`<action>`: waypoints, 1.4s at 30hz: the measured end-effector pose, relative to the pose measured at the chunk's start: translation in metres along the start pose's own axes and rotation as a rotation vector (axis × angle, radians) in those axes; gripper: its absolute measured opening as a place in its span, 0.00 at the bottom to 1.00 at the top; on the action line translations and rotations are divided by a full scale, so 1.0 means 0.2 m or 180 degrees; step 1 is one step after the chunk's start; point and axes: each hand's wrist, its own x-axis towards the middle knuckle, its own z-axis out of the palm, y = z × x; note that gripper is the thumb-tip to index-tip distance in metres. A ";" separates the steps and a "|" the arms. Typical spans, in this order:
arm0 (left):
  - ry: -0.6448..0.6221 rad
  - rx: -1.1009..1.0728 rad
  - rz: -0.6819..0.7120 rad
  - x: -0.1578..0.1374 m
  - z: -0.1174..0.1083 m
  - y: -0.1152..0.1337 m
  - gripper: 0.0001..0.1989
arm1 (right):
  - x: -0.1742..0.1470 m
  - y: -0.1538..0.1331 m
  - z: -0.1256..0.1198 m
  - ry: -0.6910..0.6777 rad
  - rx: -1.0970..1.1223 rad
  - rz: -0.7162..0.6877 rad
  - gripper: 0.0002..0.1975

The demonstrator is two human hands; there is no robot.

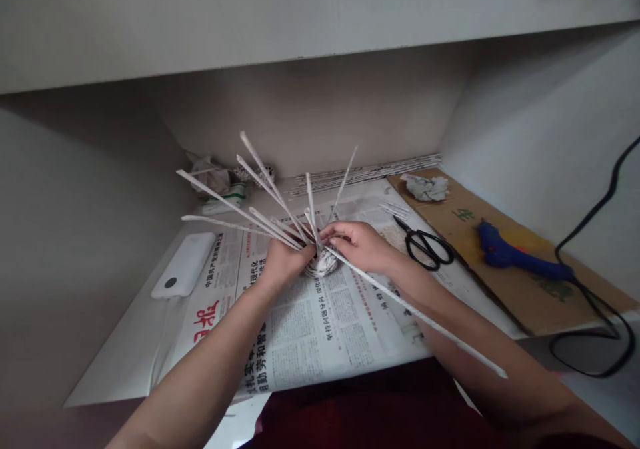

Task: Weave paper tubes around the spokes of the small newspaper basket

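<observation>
Pale walls [320,109] box in the table [120,362] at nine, twelve and three o'clock from the weave [323,266]; the front edge, at six, faces the person. Newspaper [300,342] covers the middle, flat from the weave to that edge, and at eight I see tabletop showing past the paper. Cardboard [500,296] lies from two to four, bearing a blue glue gun [525,261]. The left hand [290,259] is closed on the weave's left side, where sticks [213,192] fan from ten to one; the right hand [367,246] has its fingers bent in, gripping the rim at two. The phone [187,266] lies at nine, scissors [409,231] near three.
</observation>
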 end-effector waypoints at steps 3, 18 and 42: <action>0.0203 0.0045 -0.0074 0.01 -0.01 -0.03 0.04 | 0.00 -0.01 -0.04 -0.0355 0.0103 -0.0008 0.19; -0.0063 -0.1284 -0.0906 0.05 -0.09 -0.04 0.10 | 0.02 0.05 0.06 -0.0231 0.0564 -0.0040 0.18; -0.0792 -0.0260 0.0084 0.06 -0.14 -0.10 0.10 | 0.02 0.03 0.08 0.0376 0.0333 0.0118 0.07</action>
